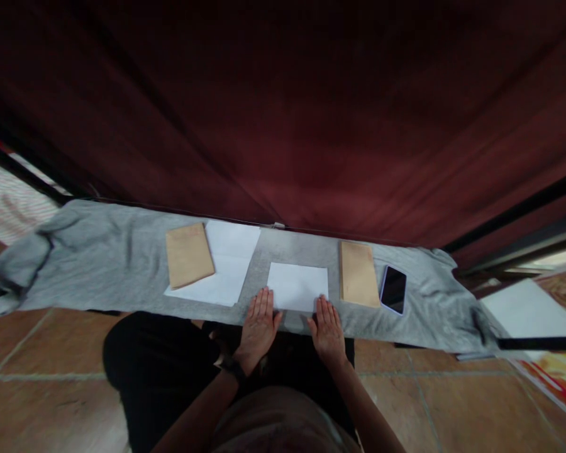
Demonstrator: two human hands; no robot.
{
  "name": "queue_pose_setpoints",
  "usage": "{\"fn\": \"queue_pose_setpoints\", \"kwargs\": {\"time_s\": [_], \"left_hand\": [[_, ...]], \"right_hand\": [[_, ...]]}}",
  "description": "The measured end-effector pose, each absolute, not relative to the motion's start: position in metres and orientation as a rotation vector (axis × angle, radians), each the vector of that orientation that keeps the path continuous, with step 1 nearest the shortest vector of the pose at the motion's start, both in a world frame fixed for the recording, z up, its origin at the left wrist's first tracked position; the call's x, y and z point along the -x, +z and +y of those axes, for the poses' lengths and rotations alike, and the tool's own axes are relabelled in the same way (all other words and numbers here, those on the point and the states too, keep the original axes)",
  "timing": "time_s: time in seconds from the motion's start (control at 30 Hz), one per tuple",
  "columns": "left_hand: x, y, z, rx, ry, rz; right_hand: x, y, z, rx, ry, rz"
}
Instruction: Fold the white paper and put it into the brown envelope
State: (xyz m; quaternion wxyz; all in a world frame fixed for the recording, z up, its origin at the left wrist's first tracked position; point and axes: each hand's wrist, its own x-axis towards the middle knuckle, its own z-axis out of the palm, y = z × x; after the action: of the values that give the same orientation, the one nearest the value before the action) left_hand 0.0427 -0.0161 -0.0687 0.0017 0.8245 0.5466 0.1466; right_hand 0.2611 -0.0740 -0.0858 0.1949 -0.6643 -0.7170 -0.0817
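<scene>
Head view: a long, narrow table draped in a grey cloth [99, 251] runs across the frame, with a dark red curtain [311, 126] hanging right behind it and filling the upper half. Below the table is a floor [51, 377] of reddish-brown tiles with pale grout lines.

A white sheet [298, 284] lies on the cloth at the middle of the near edge. The left hand [259, 321] is open and flat, palm down, its fingertips at the sheet's near left corner. The right hand [327, 327] is also open and flat, fingertips touching the near right corner.

To the left, larger white papers [231, 264] lie on the cloth, with the left envelope [188, 255], brown, overlapping their left side. Just right of the sheet lies the right envelope [358, 274], also brown, and beside that a dark phone [393, 289], face up. The cloth bunches at both ends. A white board [528, 308] lies at the far right, and striped fabric [4, 201] shows at the far left.
</scene>
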Motion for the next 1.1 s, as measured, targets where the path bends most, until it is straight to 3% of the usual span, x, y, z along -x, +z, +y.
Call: {"fn": "queue_pose_setpoints", "kwargs": {"time_s": [0.27, 0.6, 1.1], "left_hand": [[-0.048, -0.063, -0.016, -2.564, 0.551, 1.761], [-0.104, -0.063, 0.032, -2.773, 0.425, 1.297], [-0.073, -0.075, 0.033, -2.558, 0.534, 1.705]], "right_hand": [[-0.263, -0.080, -0.075, 1.875, -0.187, -1.900], [-0.236, -0.063, -0.009, 1.742, 0.047, -2.044], [-0.258, -0.082, -0.020, 2.018, -0.225, -1.914]]}}
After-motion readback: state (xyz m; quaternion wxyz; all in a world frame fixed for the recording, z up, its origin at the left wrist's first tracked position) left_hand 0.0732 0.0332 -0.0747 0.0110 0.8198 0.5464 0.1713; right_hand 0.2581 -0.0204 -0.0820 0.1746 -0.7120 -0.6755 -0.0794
